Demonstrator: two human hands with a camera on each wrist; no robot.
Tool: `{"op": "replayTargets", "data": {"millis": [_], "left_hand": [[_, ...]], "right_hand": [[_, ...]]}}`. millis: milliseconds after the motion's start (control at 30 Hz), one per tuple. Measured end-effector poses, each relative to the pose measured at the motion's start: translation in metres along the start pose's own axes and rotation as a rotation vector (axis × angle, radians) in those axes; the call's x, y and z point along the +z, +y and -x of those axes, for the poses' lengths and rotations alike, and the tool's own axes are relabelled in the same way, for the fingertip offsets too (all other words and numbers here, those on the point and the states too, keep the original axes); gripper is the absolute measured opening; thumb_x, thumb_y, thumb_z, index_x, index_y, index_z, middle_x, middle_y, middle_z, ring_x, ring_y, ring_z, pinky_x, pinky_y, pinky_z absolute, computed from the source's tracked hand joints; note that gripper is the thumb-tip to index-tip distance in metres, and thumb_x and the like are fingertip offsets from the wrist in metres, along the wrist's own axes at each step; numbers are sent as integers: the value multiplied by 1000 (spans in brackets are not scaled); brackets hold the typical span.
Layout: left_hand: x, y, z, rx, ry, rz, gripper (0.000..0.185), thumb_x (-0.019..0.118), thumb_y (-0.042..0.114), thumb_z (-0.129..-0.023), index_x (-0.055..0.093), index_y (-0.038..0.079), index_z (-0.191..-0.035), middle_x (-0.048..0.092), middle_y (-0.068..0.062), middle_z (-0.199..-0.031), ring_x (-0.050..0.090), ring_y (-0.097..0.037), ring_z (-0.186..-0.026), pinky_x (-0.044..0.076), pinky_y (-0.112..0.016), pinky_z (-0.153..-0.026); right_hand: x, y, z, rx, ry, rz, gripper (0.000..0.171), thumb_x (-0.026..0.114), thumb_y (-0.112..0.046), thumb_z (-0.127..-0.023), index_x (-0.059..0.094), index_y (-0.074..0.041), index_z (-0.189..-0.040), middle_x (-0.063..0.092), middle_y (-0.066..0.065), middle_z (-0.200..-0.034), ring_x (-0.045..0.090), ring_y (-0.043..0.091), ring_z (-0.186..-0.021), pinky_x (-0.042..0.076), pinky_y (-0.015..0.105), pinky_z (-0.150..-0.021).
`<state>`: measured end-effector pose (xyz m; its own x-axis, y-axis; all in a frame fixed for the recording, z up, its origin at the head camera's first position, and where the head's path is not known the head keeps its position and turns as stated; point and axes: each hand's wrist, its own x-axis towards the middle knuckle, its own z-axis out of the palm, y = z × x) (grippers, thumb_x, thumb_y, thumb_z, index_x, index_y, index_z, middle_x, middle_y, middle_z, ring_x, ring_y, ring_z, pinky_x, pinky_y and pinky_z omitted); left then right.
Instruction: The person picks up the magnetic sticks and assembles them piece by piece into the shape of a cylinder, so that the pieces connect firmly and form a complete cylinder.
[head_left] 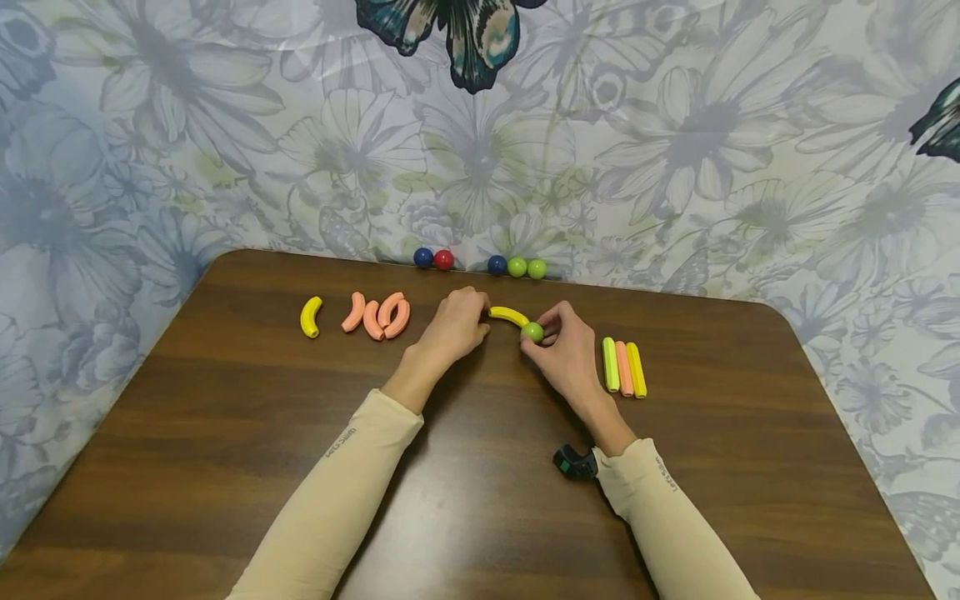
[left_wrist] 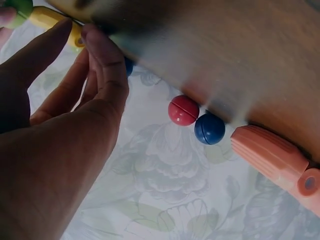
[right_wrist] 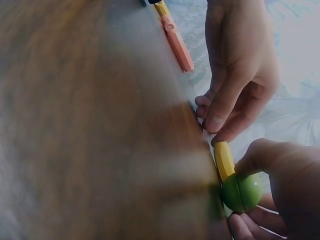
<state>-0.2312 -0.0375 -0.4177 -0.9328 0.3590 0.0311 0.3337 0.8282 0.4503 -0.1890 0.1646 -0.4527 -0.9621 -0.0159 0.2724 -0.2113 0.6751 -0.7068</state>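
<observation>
My right hand (head_left: 566, 346) pinches a green ball (head_left: 532, 332) between thumb and fingers. Against the ball lies one end of a yellow curved rod (head_left: 508, 315); both are on the table near its far side. At the rod's other end is my left hand (head_left: 455, 323), its thumb and forefinger apart. In the left wrist view, the end of the yellow rod (left_wrist: 76, 37) shows between the left thumb and forefinger tips. From the right wrist, the left fingertips appear right at the rod's end, and the green ball (right_wrist: 242, 192) sits in the right fingers.
Left of the hands lie several pink curved rods (head_left: 373, 320) and another yellow curved rod (head_left: 311, 317). Green, pink (head_left: 624, 368) and yellow straight rods stand side by side at right. Along the far table edge are blue, red (head_left: 444, 260) and green balls (head_left: 517, 267), before a flowered backdrop.
</observation>
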Motion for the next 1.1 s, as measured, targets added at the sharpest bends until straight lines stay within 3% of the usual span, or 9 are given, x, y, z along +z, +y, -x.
{"op": "replayTargets", "data": {"millis": [267, 400, 600, 833, 1000, 1100], "left_hand": [[-2, -6, 4, 13, -32, 17, 29, 79, 11, -94, 74, -2, -119, 66, -15, -107, 65, -29, -97, 56, -43, -90], [-5, -11, 8, 55, -27, -7, 28, 81, 11, -93, 75, -2, -117, 66, -15, -106, 66, -30, -97, 57, -44, -89], [-11, -22, 23, 150, 1, -51, 24, 82, 9, -91, 76, -3, -111, 68, -17, -105, 70, -34, -100, 59, -46, -91], [-15, -35, 40, 167, 11, -57, 22, 81, 10, -92, 76, -2, -109, 68, -16, -105, 72, -34, -97, 60, -45, -87], [-23, -44, 45, 201, 95, -71, 16, 83, 6, -89, 76, -2, -101, 67, -15, -99, 71, -31, -92, 60, -42, -81], [-30, -51, 49, 130, 207, -79, 11, 81, 3, -87, 74, -2, -94, 66, -15, -93, 69, -32, -86, 59, -43, -76]], "right_hand": [[1, 1, 1, -13, 38, 11, 35, 86, -21, -85, 63, -5, -105, 67, 9, -97, 68, 21, -84, 60, 32, -74], [2, 2, 0, -12, 54, 20, 35, 86, -22, -85, 63, -5, -105, 65, 9, -97, 66, 21, -84, 58, 28, -73], [3, 5, -1, -8, 57, 25, 35, 85, -23, -85, 63, -6, -105, 65, 8, -97, 65, 20, -84, 57, 27, -72], [3, 7, 2, -9, 54, 24, 36, 85, -24, -85, 62, -6, -106, 64, 7, -97, 64, 20, -84, 57, 27, -72], [4, 5, 2, -24, 62, 17, 36, 86, -25, -86, 63, -6, -106, 64, 8, -97, 64, 20, -84, 57, 27, -72], [4, 4, 1, -29, 58, 16, 37, 86, -25, -87, 63, -6, -106, 64, 8, -98, 64, 20, -85, 57, 27, -72]]}}
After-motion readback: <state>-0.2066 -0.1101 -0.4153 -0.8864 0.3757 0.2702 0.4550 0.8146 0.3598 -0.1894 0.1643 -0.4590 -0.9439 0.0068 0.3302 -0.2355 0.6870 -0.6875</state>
